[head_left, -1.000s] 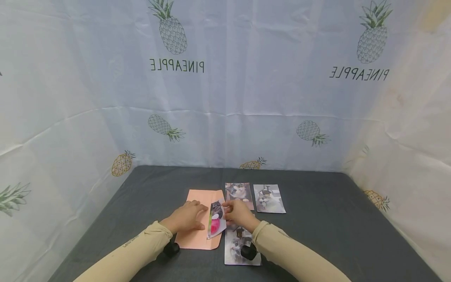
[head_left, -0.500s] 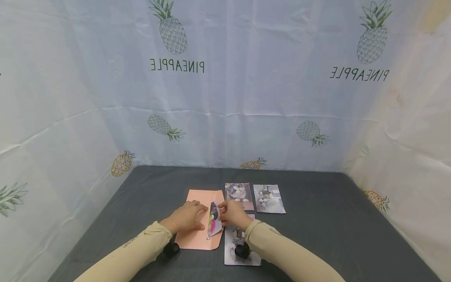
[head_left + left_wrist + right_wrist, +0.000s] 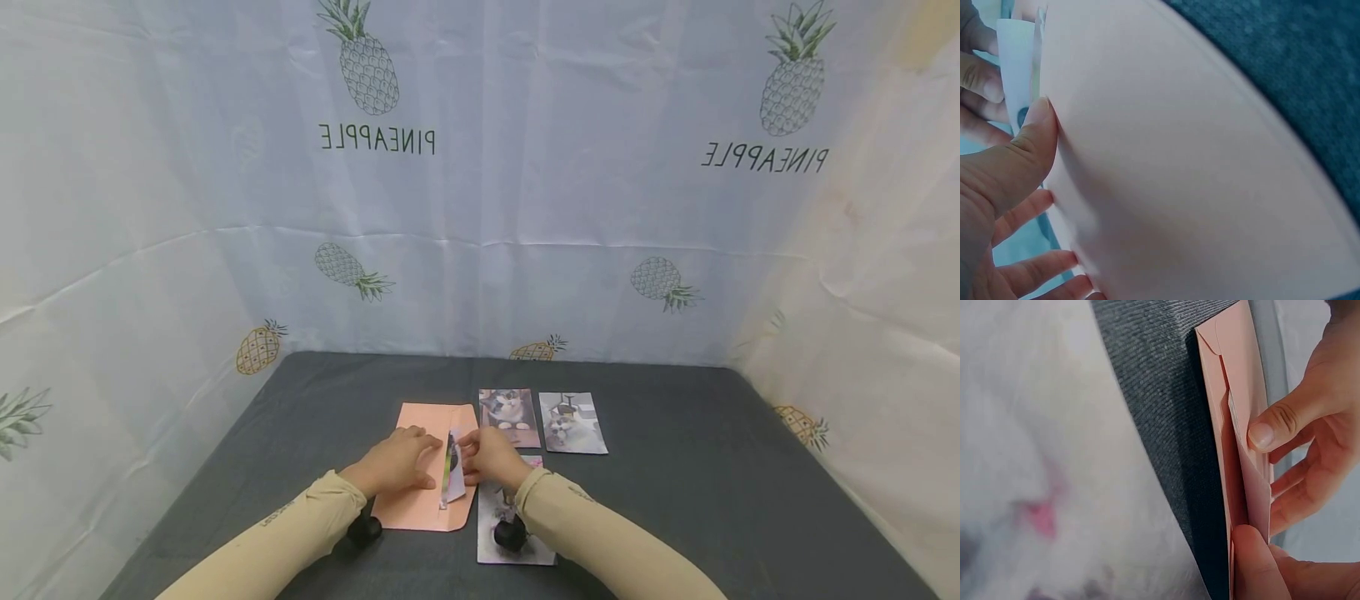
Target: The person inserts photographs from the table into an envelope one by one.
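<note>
A peach-pink envelope (image 3: 408,510) lies on the dark table. A photo (image 3: 453,482) slants partly inside its slit, with the outer part still showing. My right hand (image 3: 491,457) pinches the photo's outer edge; in the right wrist view its thumb (image 3: 1255,553) is against the photo close to the opening. On the envelope's left part rests my left hand (image 3: 399,461), fingers spread and relaxed. The left wrist view has its thumb (image 3: 1040,119) and fingertips touching the envelope beside the opening. How far the photo reaches inside is hidden.
Two cat photos, one (image 3: 510,415) beside the envelope and another (image 3: 573,425) farther right, lie face up. A third photo (image 3: 495,537) lies nearer, partly under my right wrist. The dark tabletop (image 3: 690,483) meets a white pineapple-print curtain (image 3: 480,192) at its back and sides.
My right hand has moved left with the photo, and less of the photo shows outside the envelope's slit. My left hand has stayed in place.
</note>
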Tool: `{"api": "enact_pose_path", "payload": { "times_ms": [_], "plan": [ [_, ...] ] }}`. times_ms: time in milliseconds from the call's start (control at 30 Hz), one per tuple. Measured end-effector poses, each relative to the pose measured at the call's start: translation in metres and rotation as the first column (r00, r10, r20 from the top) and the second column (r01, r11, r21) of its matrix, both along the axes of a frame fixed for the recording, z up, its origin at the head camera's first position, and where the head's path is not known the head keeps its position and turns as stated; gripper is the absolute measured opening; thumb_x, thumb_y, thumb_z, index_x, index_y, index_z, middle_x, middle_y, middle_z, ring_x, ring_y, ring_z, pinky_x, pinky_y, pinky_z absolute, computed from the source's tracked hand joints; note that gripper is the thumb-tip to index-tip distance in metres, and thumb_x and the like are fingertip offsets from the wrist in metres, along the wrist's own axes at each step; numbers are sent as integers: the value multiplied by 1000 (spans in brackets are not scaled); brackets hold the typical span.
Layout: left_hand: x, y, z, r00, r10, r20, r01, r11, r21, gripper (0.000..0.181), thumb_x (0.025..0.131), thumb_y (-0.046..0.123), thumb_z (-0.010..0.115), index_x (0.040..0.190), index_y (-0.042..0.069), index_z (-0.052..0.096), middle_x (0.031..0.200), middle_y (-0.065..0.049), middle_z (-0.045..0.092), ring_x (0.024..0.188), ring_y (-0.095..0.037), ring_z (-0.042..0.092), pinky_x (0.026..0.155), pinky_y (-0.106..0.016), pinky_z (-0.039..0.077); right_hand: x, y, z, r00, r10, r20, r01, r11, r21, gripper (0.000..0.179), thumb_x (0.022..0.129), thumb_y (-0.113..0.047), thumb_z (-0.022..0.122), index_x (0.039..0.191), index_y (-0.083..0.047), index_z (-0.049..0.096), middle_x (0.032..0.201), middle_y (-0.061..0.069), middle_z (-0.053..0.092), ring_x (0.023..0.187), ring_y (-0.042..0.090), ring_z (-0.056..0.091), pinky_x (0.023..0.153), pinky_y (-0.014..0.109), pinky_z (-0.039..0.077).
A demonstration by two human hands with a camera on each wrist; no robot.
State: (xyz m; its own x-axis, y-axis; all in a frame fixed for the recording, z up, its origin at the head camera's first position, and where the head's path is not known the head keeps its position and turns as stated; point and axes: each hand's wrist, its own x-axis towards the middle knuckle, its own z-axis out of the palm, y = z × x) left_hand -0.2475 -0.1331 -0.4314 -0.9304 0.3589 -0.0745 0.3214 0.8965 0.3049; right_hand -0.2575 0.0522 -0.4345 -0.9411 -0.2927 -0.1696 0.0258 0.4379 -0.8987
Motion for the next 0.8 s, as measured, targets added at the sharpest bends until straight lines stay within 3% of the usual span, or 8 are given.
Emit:
{"api": "enact_pose_path", "payload": {
  "times_ms": [400, 600, 800],
  "plan": [
    [-1, -1, -1, 1000, -6, 1, 6, 1000, 4, 58, 74, 35, 82, 125, 15, 63, 138, -18, 52, 127, -38, 47, 100, -57, 43, 3, -4, 2, 1000, -11, 17, 11, 1000, -29, 45, 78, 20, 65, 120, 10, 55, 83, 16, 64, 61, 16, 64, 57, 33, 58],
    [-2, -2, -3, 1000, -9, -4, 9, 1000, 14, 58, 74, 34, 83, 125, 14, 63, 138, -18, 52, 127, -38, 47, 99, -57, 43, 2, -6, 0, 1000, 4, 2, -4, 1000, 4, 45, 76, 20, 66, 120, 12, 57, 75, 10, 62, 57, 15, 64, 54, 31, 58],
    [-2, -2, -4, 1000, -18, -15, 18, 1000, 12, 58, 74, 35, 83, 125, 14, 64, 137, -18, 53, 127, -38, 48, 99, -57, 44, 1, -9, -2, 1000, 3, -21, -2, 998, 58, 45, 75, 20, 66, 118, 11, 57, 71, 16, 65, 54, 13, 62, 51, 28, 56]
  ]
}}
